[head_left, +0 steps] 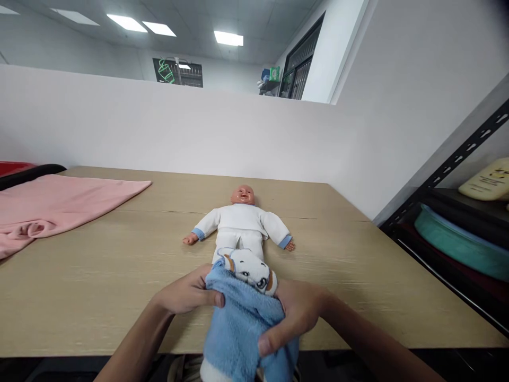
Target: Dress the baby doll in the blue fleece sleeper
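Note:
A baby doll in a white top and white trousers with blue cuffs lies on its back, head toward the far wall. Over its lower legs, at the table's near edge, is a fluffy blue garment with a white animal face at its top. My left hand grips the garment's left upper edge between thumb and fingers. On the other side, my right hand is closed on the right edge, thumb on the blue cloth. The doll's feet are hidden, and whether they are inside the garment I cannot tell.
A pink cloth lies on the wooden table at the left, by a black-rimmed red object. On the right, a black metal shelf holds a teal item and a yellow bottle. A white wall borders the back.

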Demonstrator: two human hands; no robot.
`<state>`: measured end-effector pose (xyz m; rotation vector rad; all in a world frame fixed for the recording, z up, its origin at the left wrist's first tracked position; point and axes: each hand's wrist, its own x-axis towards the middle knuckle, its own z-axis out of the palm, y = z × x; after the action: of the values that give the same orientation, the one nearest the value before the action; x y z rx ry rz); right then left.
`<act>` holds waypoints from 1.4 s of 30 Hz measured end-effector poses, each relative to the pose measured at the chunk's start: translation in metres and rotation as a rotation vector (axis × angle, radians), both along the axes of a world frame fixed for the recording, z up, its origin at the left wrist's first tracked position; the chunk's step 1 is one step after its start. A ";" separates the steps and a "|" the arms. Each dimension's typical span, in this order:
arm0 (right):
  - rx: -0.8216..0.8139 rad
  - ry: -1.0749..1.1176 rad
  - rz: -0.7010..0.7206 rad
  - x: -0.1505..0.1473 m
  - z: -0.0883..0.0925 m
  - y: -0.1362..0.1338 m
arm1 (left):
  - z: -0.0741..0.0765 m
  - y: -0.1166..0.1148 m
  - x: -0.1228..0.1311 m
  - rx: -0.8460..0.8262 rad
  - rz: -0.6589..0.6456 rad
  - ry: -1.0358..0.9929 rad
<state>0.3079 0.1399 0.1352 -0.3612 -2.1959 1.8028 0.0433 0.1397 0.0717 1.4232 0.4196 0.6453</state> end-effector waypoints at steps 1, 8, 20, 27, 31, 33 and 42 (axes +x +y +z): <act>0.000 0.015 0.010 0.000 0.001 -0.002 | -0.002 -0.001 0.000 0.026 0.028 0.007; -0.184 -0.059 -0.245 0.011 -0.028 -0.015 | -0.008 -0.029 -0.008 -0.054 0.148 0.251; -0.107 -0.094 -0.413 -0.022 -0.024 -0.040 | -0.020 -0.068 -0.004 -0.313 0.253 0.149; 0.293 -0.460 -0.693 -0.037 -0.040 -0.061 | -0.021 -0.088 0.000 -0.219 0.487 0.410; 0.421 -0.674 -0.659 -0.042 -0.046 -0.062 | -0.029 -0.092 0.004 -0.101 0.549 0.529; 0.458 -0.782 -0.621 -0.045 -0.047 -0.060 | -0.033 -0.092 0.007 -0.023 0.558 0.675; 0.473 -0.813 -0.521 -0.052 -0.046 -0.058 | -0.033 -0.086 0.002 0.369 0.522 0.953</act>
<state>0.2556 0.0816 0.0888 -1.5822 -2.5488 0.8813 0.0449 0.0540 0.0384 1.9489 1.5181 0.4179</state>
